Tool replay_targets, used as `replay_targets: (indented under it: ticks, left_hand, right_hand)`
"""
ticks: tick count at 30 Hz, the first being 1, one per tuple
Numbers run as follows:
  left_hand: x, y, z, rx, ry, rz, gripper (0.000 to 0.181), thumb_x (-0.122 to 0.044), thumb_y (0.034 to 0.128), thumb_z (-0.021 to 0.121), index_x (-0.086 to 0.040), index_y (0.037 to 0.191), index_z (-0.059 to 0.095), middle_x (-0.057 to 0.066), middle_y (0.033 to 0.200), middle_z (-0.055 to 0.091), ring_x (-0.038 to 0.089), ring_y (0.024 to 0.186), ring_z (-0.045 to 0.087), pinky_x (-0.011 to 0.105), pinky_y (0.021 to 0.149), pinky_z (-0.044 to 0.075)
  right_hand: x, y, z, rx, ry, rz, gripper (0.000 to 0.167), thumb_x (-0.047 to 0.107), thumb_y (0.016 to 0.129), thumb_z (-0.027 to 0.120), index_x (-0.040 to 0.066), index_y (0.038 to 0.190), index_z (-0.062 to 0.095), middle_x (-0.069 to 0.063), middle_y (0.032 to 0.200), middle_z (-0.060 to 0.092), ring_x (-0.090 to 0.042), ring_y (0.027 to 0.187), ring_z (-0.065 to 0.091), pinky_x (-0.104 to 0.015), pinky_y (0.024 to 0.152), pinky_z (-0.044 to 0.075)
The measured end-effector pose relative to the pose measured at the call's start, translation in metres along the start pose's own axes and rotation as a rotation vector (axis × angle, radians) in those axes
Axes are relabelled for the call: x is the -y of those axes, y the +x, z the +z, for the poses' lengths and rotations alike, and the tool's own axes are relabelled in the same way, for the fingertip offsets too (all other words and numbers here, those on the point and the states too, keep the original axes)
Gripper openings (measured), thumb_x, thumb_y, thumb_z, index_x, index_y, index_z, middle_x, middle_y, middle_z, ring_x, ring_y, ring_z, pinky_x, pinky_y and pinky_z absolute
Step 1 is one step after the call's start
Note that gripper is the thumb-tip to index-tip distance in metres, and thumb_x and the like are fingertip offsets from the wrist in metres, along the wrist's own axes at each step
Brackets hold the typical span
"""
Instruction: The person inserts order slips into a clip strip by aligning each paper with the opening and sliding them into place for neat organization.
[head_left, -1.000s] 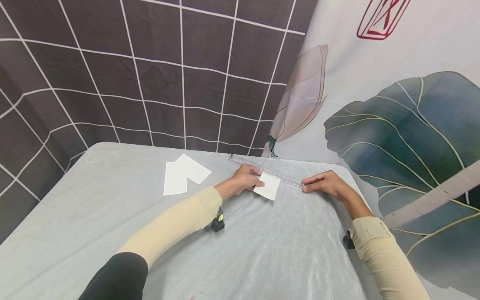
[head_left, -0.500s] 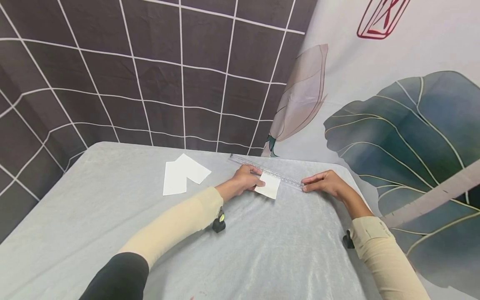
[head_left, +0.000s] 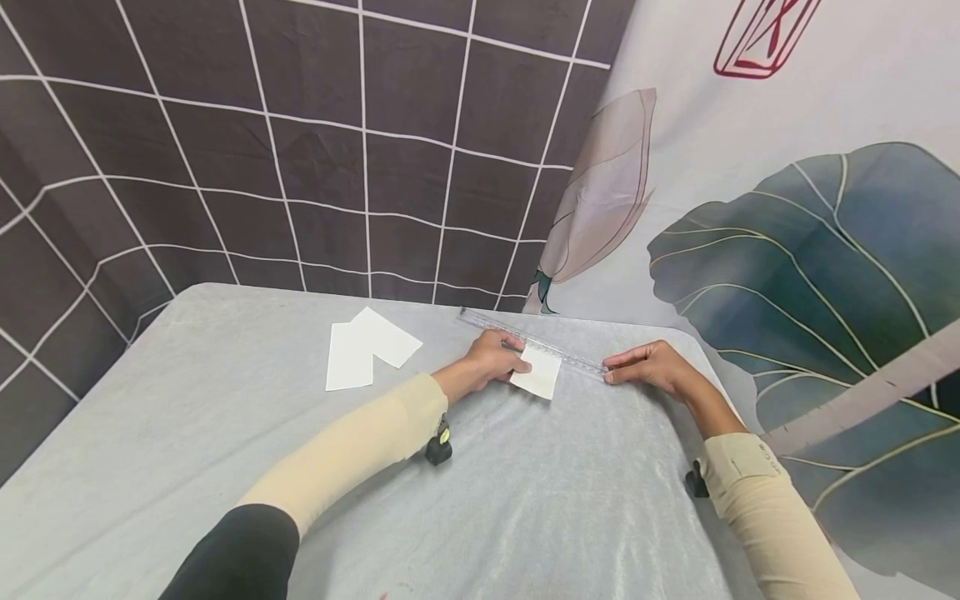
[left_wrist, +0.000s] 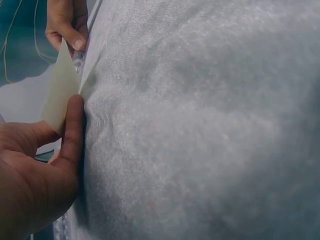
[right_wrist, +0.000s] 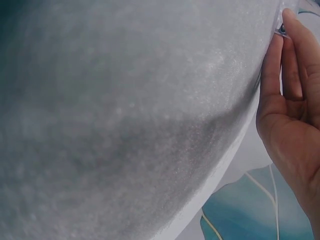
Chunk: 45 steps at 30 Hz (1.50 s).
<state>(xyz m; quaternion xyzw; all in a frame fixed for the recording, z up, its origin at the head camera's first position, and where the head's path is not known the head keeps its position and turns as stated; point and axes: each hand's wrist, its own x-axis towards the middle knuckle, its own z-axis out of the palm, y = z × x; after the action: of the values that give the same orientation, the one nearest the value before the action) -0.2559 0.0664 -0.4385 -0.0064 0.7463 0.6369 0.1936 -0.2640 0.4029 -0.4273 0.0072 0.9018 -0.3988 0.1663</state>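
Observation:
Near the far right of the table, a clear ruler (head_left: 581,363) lies at a slant. My right hand (head_left: 652,367) pinches its right end between thumb and fingers, as the right wrist view also shows. A small off-white piece of paper (head_left: 536,375) sits against the ruler's near edge, and my left hand (head_left: 491,358) pinches its left side. In the left wrist view the paper (left_wrist: 61,92) stands raised with a second flap behind it, so it looks folded. Thumb and index finger of the left hand (left_wrist: 40,175) hold it, close to the cloth.
Two white sheets of paper (head_left: 349,358) overlap on the table to the left of my left hand. Grey cloth (head_left: 450,517) covers the table. A dark gridded curtain (head_left: 300,150) and a leaf-patterned curtain (head_left: 810,250) hang close behind and to the right.
My left hand and the paper have shifted very slightly to the right along the ruler. The ruler and my right hand have stayed put.

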Motion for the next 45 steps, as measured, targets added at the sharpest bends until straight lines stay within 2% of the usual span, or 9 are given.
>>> replay_targets:
  ticks: [10, 17, 26, 28, 33, 35, 40, 45]
  left_hand:
    - [0.000, 0.002, 0.002, 0.002, 0.009, -0.001, 0.042, 0.008, 0.0925, 0.085, 0.005, 0.132, 0.071, 0.025, 0.132, 0.070, 0.026, 0.097, 0.080, 0.030, 0.084, 0.073]
    - [-0.001, 0.001, 0.002, 0.002, 0.019, -0.001, 0.043, 0.008, 0.0922, 0.086, 0.005, 0.132, 0.071, 0.026, 0.132, 0.070, 0.027, 0.098, 0.081, 0.030, 0.083, 0.073]
    - [-0.002, 0.000, 0.003, 0.007, 0.027, -0.011, 0.042, 0.008, 0.0933, 0.085, 0.005, 0.133, 0.071, 0.026, 0.132, 0.070, 0.029, 0.100, 0.082, 0.030, 0.085, 0.073]
    - [-0.002, 0.000, 0.004, 0.008, 0.036, -0.011, 0.042, 0.007, 0.0936, 0.085, 0.004, 0.133, 0.071, 0.025, 0.132, 0.070, 0.026, 0.098, 0.081, 0.030, 0.084, 0.072]
    - [-0.003, 0.001, 0.006, 0.012, 0.050, -0.014, 0.042, 0.006, 0.0943, 0.085, 0.003, 0.134, 0.071, 0.025, 0.132, 0.070, 0.024, 0.095, 0.080, 0.029, 0.084, 0.072]
    - [-0.003, 0.000, 0.007, 0.009, 0.048, -0.016, 0.042, 0.006, 0.0940, 0.085, 0.004, 0.134, 0.071, 0.025, 0.132, 0.070, 0.025, 0.096, 0.081, 0.029, 0.083, 0.072]
    - [-0.004, 0.000, 0.009, -0.002, 0.060, -0.013, 0.041, 0.006, 0.0937, 0.086, 0.003, 0.132, 0.072, 0.025, 0.131, 0.071, 0.025, 0.096, 0.081, 0.029, 0.081, 0.072]
    - [-0.002, 0.001, 0.011, 0.009, 0.063, -0.013, 0.039, 0.005, 0.0942, 0.086, 0.002, 0.131, 0.072, 0.024, 0.131, 0.071, 0.024, 0.096, 0.081, 0.029, 0.081, 0.072]
  right_hand:
    - [0.001, 0.000, 0.000, 0.001, 0.007, -0.005, 0.042, 0.030, 0.086, 0.101, 0.013, 0.122, 0.089, 0.008, 0.115, 0.088, 0.006, 0.113, 0.067, -0.053, 0.124, 0.048]
    - [0.001, 0.000, 0.000, 0.001, 0.009, -0.001, 0.041, 0.030, 0.085, 0.102, 0.014, 0.121, 0.089, 0.009, 0.114, 0.088, 0.005, 0.113, 0.067, -0.053, 0.125, 0.047]
    - [0.000, 0.001, 0.000, -0.001, 0.004, 0.005, 0.042, 0.029, 0.086, 0.101, 0.013, 0.123, 0.089, 0.010, 0.115, 0.088, 0.005, 0.114, 0.066, -0.049, 0.122, 0.048]
    - [-0.001, 0.002, 0.000, -0.001, 0.003, 0.007, 0.042, 0.029, 0.086, 0.101, 0.013, 0.123, 0.088, 0.010, 0.116, 0.088, 0.002, 0.118, 0.067, -0.049, 0.122, 0.048]
    - [-0.002, 0.003, 0.000, -0.002, 0.007, 0.006, 0.043, 0.029, 0.086, 0.101, 0.012, 0.124, 0.088, 0.008, 0.118, 0.088, -0.021, 0.140, 0.068, -0.054, 0.125, 0.048]
    - [-0.002, 0.003, 0.000, -0.002, 0.008, 0.005, 0.043, 0.029, 0.087, 0.101, 0.012, 0.124, 0.088, 0.008, 0.118, 0.087, -0.027, 0.144, 0.066, -0.054, 0.125, 0.048]
    - [-0.002, 0.002, -0.001, -0.003, -0.002, 0.001, 0.042, 0.029, 0.087, 0.101, 0.013, 0.123, 0.088, 0.008, 0.118, 0.087, -0.027, 0.143, 0.067, -0.054, 0.124, 0.048]
    - [-0.001, 0.000, 0.000, -0.005, -0.003, 0.002, 0.041, 0.030, 0.086, 0.101, 0.014, 0.122, 0.089, 0.007, 0.118, 0.088, -0.034, 0.149, 0.063, -0.055, 0.124, 0.048]
